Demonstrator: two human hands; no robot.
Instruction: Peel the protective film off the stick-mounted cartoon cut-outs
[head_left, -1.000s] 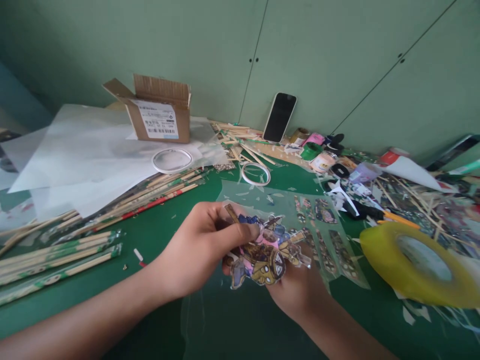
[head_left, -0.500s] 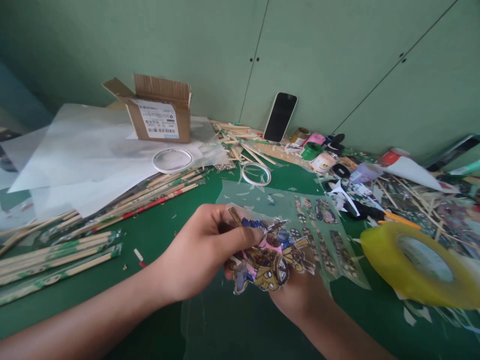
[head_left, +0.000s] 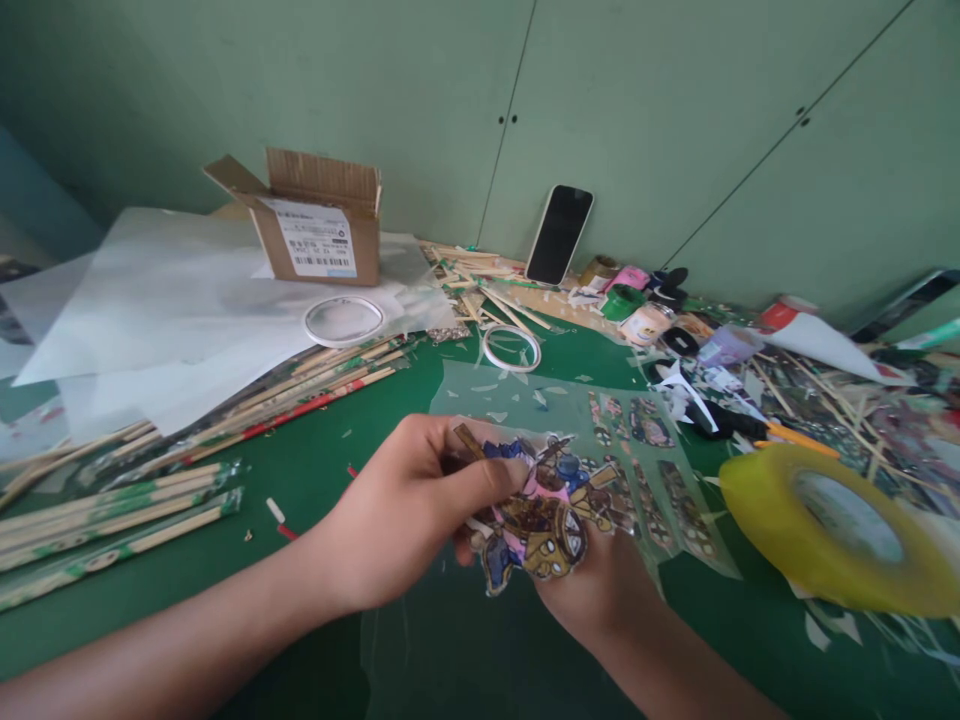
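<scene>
Several laminated paper cutouts, printed with brown, blue and pink cartoon shapes, overlap in front of me above the green tabletop. My left hand is closed on them, its thumb pressed flat across their top face. Behind the cutouts is my right hand; its fingers are hidden, so I cannot tell whether they grip. Just beyond lies a clear plastic sheet with scraps on it. Printed pieces in clear film rest to the right of the hands.
A big yellow tape roll sits at right, near orange-handled scissors. Two thin tape rolls, an open cardboard box and a leaning phone stand farther back. Wrapped wooden sticks lie at left; small tubs and scraps crowd the right.
The cutouts have tilted and shifted slightly to the right in my hands. My left hand has moved a little downward with them; the things on the table have stayed put.
</scene>
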